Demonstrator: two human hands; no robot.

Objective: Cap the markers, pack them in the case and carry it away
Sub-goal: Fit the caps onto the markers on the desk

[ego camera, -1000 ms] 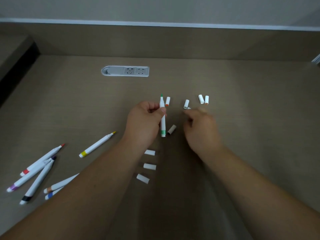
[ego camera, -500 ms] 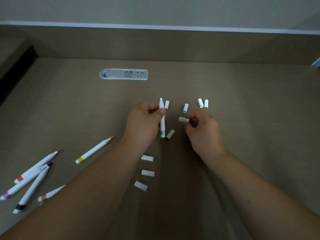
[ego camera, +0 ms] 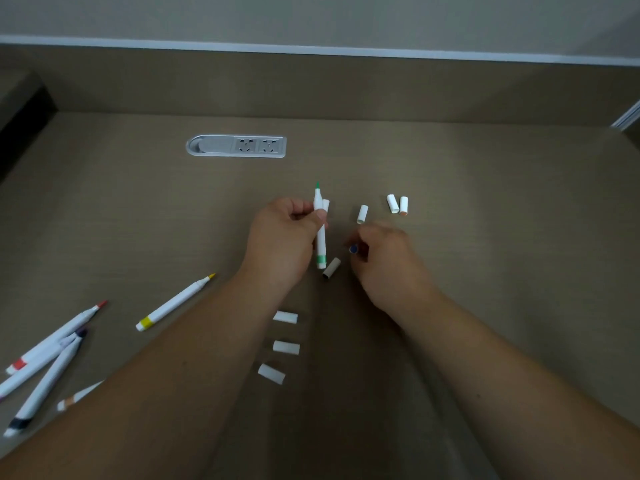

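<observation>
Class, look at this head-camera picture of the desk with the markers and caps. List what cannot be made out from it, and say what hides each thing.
- Cap body in the right hand: head view, curled fingers cover all but its blue end.
- Loose caps near the forearms: their colours do not show.
- Markers at the left edge: cut off by the frame.
- Skin-toned marker: partly behind the left forearm.
- The case: not in view.

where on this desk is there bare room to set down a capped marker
Bare brown desk lies right of the right hand, past the two white caps, and between the grey socket panel and the yellow-tipped marker. It is crowded around both hands and the left hand, by three white caps, and at the marker pile.
</observation>
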